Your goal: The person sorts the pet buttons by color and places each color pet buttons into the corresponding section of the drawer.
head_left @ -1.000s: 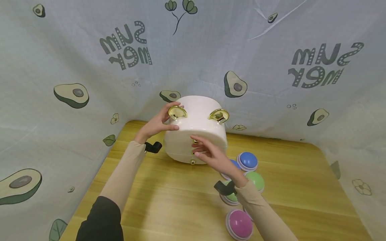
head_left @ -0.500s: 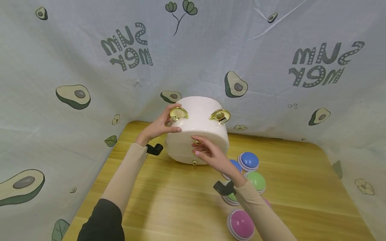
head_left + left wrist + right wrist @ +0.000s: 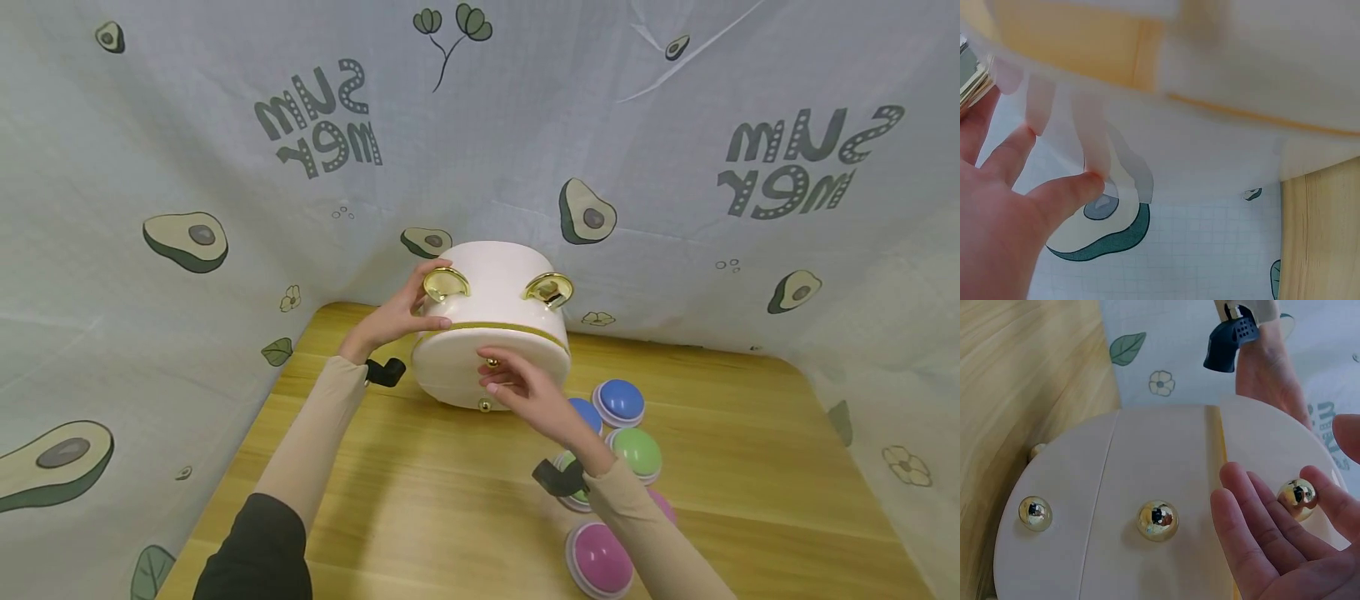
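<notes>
A glossy white rounded storage box [image 3: 495, 279] with gold ear-shaped handles [image 3: 549, 289] stands at the back of the table. Its top drawer [image 3: 450, 358] is slightly out, and a yellow-lit gap shows behind its front. My left hand [image 3: 397, 317] rests on the box's left side, fingers behind the left ear, thumb near the front edge; in the left wrist view its fingertips touch the white wall. At the drawer front, my right hand [image 3: 528, 387] holds the upper gold knob [image 3: 1297, 499] with its fingers. Two more knobs show beside it, including the middle knob [image 3: 1157, 520].
Right of the box, several round domed buttons lie on the wooden table [image 3: 420, 517]: a blue button [image 3: 621, 400], a green button [image 3: 636, 452] and a pink button [image 3: 600, 558] among them. A printed cloth [image 3: 480, 150] hangs close behind the box.
The top drawer has come out a little toward me, revealing the yellow gap along its upper edge. My right hand has shifted slightly downward with it. The left hand has stayed on the box.
</notes>
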